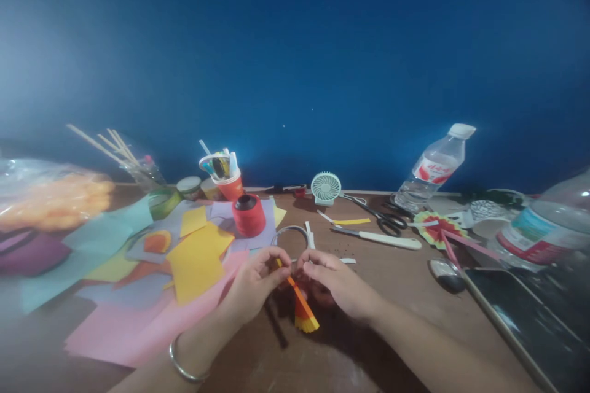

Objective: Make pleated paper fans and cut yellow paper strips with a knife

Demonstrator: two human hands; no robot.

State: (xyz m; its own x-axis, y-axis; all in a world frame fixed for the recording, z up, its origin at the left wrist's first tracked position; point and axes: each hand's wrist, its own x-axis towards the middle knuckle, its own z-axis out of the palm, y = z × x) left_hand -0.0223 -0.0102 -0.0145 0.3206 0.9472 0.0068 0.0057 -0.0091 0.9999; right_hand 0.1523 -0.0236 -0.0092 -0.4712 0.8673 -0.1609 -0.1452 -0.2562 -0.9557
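A pleated strip of orange and yellow paper [305,312] hangs at a slant between my hands, its lower end fanned out. My left hand [255,279] pinches the upper end of this folded paper between thumb and fingers; a metal bangle circles that wrist. Close beside it, my right hand [343,282] has thumb and fingertips pressed together. Whatever lies in that pinch is too small to make out. Just beyond the fingers are a pale ring [277,234] and white paper strips [310,236]. A red thread cone [249,218] stands behind my left hand.
Coloured paper sheets [198,264] cover the left side. A white-handled knife [389,240], black scissors [391,223] and a small fan [326,188] lie or stand beyond my right hand. Farther right are a tilted bottle [436,166], a big bottle [539,233] and a phone [525,325].
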